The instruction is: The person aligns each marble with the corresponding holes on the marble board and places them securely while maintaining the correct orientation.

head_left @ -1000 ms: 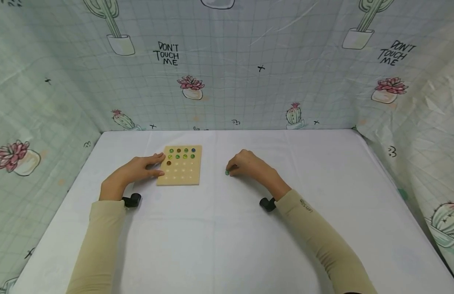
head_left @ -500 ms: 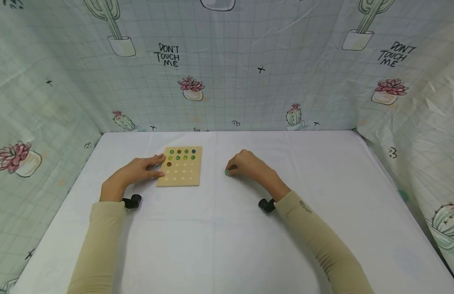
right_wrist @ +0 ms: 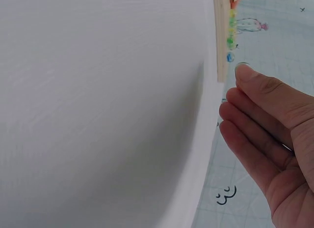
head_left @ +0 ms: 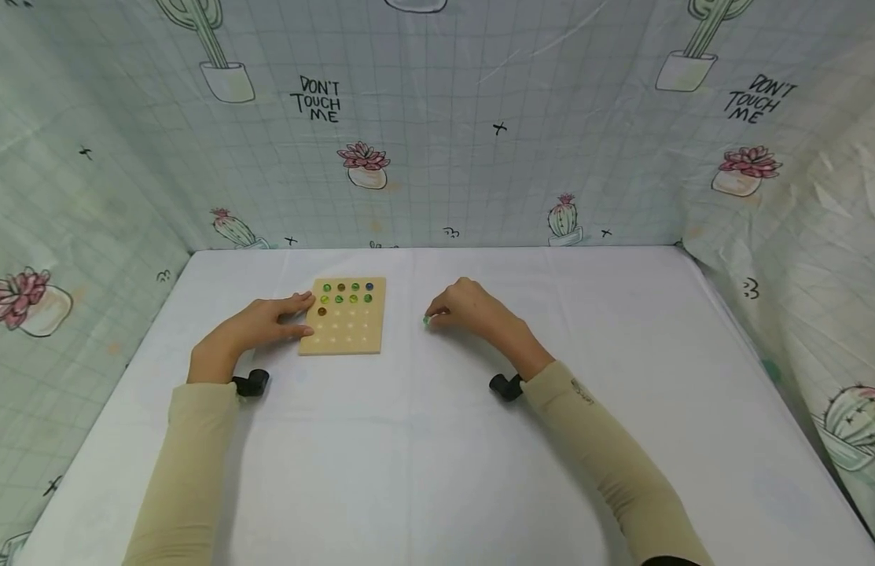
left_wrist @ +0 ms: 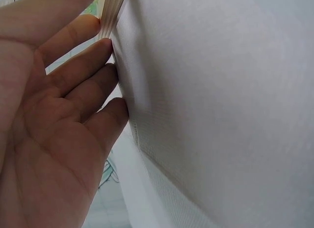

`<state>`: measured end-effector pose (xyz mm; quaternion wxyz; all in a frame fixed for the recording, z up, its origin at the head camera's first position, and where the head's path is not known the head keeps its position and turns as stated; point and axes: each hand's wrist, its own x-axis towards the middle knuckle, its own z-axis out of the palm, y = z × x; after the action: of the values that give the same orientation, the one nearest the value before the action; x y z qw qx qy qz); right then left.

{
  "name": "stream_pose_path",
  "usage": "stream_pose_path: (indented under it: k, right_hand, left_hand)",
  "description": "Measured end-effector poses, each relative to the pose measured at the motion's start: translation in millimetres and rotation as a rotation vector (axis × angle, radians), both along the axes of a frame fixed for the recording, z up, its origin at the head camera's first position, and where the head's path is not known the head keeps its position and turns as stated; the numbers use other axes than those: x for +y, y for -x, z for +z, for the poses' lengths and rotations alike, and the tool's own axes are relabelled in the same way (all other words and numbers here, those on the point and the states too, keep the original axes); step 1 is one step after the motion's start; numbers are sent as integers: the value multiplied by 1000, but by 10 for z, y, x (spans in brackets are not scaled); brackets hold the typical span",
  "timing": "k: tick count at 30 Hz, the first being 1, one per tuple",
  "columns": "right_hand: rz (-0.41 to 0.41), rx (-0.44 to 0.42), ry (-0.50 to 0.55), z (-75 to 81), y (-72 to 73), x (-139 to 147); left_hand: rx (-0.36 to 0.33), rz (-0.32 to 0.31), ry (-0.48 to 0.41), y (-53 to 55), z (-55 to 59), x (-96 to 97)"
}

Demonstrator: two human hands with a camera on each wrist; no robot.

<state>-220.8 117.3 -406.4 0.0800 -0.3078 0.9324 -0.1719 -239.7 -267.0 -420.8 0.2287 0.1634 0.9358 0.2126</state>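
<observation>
A square wooden board (head_left: 347,338) with rows of shallow hollows lies on the table, left of centre. Green, yellow, brown and blue glass marbles fill its back two rows; a single brown marble (head_left: 321,312) sits at the left of the third. My left hand (head_left: 256,326) rests against the board's left edge, thumb and fingers spread and fairly straight. To the right of the board, my right hand (head_left: 472,308) pinches a green marble (head_left: 426,320) between thumb and fingertips, close over the cloth. In the right wrist view the thumb hides nearly all of that marble.
A white cloth (head_left: 409,472) covers the table. Behind and at both sides hangs a curtain (head_left: 437,157) printed with cacti. Each wrist wears a small black camera, the left camera (head_left: 251,383) and the right camera (head_left: 506,387).
My right hand has lifted slightly and shifted left toward the board with the green marble. The left hand and the board stay in place; the head view has tilted a little.
</observation>
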Motion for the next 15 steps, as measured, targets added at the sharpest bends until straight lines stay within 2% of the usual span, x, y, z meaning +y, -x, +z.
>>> stream_pose_path:
  k: [15]
  right_hand:
    - [20,37,60,51,42,-174]
  left_hand:
    - [2,1,11,6,7,10]
